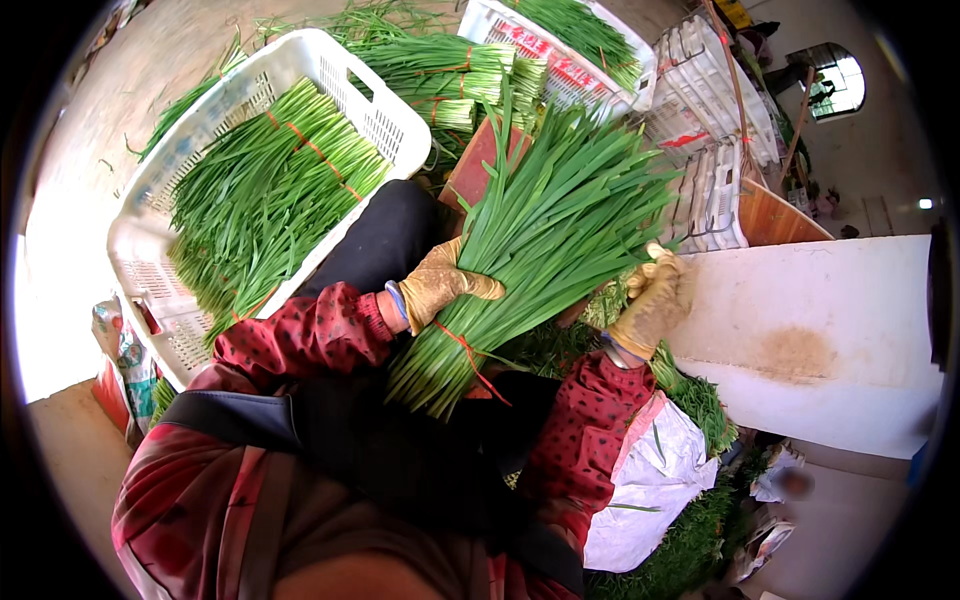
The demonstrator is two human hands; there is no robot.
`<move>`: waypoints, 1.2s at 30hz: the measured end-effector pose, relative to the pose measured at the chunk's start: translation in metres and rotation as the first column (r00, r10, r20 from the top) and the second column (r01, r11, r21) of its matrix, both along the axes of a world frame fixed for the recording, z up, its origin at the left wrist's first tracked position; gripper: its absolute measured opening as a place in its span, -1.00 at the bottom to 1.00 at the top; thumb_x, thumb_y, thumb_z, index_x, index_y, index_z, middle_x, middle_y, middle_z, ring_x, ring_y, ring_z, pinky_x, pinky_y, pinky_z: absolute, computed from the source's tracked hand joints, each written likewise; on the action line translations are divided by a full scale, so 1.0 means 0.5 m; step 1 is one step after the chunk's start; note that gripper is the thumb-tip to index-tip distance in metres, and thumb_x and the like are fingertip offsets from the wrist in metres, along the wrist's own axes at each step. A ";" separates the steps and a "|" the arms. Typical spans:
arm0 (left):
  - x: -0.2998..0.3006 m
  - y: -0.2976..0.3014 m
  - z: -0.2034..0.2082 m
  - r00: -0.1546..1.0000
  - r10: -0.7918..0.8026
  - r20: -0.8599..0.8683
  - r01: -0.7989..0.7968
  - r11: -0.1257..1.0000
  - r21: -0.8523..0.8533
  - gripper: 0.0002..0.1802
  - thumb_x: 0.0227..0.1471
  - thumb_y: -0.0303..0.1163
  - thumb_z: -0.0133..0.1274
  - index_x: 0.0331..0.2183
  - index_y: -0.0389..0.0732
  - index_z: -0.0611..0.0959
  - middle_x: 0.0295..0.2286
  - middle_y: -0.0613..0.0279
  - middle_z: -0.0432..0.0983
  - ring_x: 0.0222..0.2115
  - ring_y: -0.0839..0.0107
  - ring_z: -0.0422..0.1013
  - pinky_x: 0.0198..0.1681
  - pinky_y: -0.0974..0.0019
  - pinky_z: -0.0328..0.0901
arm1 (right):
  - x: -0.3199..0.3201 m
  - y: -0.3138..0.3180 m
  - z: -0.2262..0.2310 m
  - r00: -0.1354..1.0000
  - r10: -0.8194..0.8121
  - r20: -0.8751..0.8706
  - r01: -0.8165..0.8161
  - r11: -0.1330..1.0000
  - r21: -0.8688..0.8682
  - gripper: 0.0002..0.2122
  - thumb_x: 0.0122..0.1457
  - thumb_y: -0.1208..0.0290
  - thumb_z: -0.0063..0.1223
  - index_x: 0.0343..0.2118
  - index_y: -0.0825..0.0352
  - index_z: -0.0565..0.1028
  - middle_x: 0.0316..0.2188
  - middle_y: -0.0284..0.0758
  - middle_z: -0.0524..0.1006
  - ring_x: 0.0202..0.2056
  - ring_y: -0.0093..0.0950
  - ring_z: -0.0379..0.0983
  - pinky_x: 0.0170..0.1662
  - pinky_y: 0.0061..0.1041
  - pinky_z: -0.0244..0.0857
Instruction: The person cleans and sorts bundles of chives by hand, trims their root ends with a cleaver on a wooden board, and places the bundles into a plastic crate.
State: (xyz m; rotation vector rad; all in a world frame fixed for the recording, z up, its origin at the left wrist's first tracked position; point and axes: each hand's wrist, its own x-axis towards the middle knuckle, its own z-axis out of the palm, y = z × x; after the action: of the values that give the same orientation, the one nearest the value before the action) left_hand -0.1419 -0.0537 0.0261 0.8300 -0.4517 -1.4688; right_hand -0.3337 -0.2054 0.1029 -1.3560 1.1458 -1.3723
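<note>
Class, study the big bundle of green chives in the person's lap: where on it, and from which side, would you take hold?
Probably at the tied waist of the chive bundle, just above the red band, coming from the person's left as the left hand does. There the stalks are bound tight and narrow; higher up the leaves fan out loose. The right hand sits at the other side.

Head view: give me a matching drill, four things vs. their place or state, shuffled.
Things:
1. left hand
2. right hand
3. white plastic crate
4. red band

Places or states:
A. at the person's left, holding banded green chive bundles
B. gloved, gripping the chive bundle above its tie
C. wrapped round the bundle near its cut ends
D. gloved, at the bundle's right edge by the white board

Pairs: 1-B, 2-D, 3-A, 4-C
</note>
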 end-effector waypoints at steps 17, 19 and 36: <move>0.013 -0.020 -0.006 0.998 0.030 0.048 -0.024 0.991 -0.128 -0.16 -0.03 -0.21 0.26 0.18 -0.31 0.25 0.04 0.11 0.36 0.03 0.35 0.32 0.11 0.26 0.23 | 0.057 0.188 -0.160 0.955 0.242 0.174 -0.284 0.917 0.281 -0.48 0.09 0.30 0.24 0.07 0.41 0.37 -0.02 -0.26 0.45 -0.06 -0.40 0.41 0.03 -0.41 0.30; 0.000 -0.025 -0.005 0.947 0.084 0.310 -0.028 0.983 -0.182 0.01 -0.09 -0.20 0.32 0.24 -0.31 0.13 0.12 0.09 0.27 0.12 0.34 0.21 0.19 0.25 0.13 | 0.068 0.197 -0.127 0.957 0.284 0.062 -0.290 0.937 0.193 -0.52 0.03 0.48 0.30 0.02 0.45 0.38 -0.10 -0.29 0.50 -0.13 -0.46 0.44 -0.02 -0.50 0.33; -0.014 -0.034 0.027 0.982 0.088 0.167 -0.073 0.993 -0.091 -0.56 -0.12 -0.56 0.22 -0.10 -0.32 0.57 -0.26 0.23 0.57 -0.30 0.45 0.48 -0.15 0.33 0.40 | 0.110 0.167 -0.099 0.977 0.211 0.041 -0.215 0.964 0.159 -0.54 0.05 0.56 0.24 0.02 0.49 0.37 -0.09 -0.25 0.49 -0.13 -0.40 0.43 -0.01 -0.46 0.32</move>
State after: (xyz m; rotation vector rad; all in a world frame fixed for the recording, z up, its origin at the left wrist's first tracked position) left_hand -0.1491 -0.0705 0.0395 0.9003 -0.5982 -1.3003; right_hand -0.2789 -0.1218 0.0534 -1.3005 1.0399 -1.1131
